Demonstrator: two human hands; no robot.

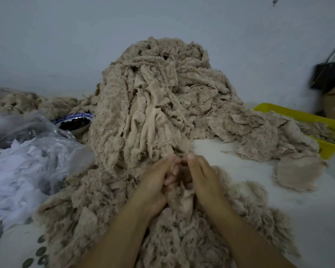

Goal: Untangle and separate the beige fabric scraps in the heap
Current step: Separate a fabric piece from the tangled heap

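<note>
A tall heap of beige fabric scraps (155, 97) rises in the middle and spills toward me over the white table. My left hand (155, 182) and my right hand (203, 175) meet at the foot of the heap, fingers curled around a beige scrap (185, 202) that hangs between them. The fingertips of both hands pinch its upper end close together. More fuzzy scraps (182, 238) lie under my forearms. A separate flat beige piece (298, 175) lies to the right on the table.
A yellow plastic basket (302, 115) with scraps stands at the right. A crumpled clear plastic bag (27, 151) lies at the left, beside a bowl of dark things (74, 123). A dark bag (329, 74) hangs at the far right wall. Bare white table (259, 190) shows on the right.
</note>
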